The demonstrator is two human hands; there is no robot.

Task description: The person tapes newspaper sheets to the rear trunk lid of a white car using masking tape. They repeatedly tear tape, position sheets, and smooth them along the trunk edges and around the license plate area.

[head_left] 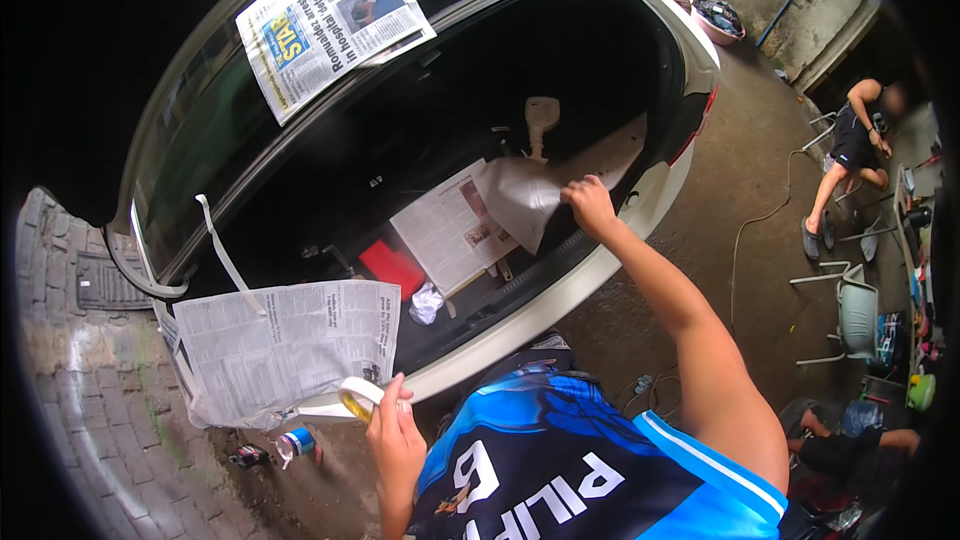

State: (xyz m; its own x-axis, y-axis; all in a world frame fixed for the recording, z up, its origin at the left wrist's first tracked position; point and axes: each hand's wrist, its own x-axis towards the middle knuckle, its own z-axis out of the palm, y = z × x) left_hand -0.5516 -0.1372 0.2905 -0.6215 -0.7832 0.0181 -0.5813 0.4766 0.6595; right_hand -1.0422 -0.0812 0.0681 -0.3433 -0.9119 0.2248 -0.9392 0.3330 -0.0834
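Observation:
My left hand [396, 440] is closed around a roll of masking tape [361, 397] near the car's rear corner. My right hand [590, 204] reaches over the open trunk, its fingers closed at the edge of a pale, creased sheet [522, 196]. That sheet partly overlaps a stack of newspaper [455, 230] lying in the trunk. Beside the stack are a red flat piece [392, 268] and a crumpled white wad [426, 304]. A newspaper page [290, 340] covers the near left corner of the car body, and another newspaper [335, 25] lies against the rear glass.
The white car's trunk edge [520, 312] curves before me. A blue can [295, 443] stands on the ground at lower left. To the right are a seated person [858, 135], a pale chair [857, 315] and a hose [738, 250]. A filled basin [718, 20] sits farther back.

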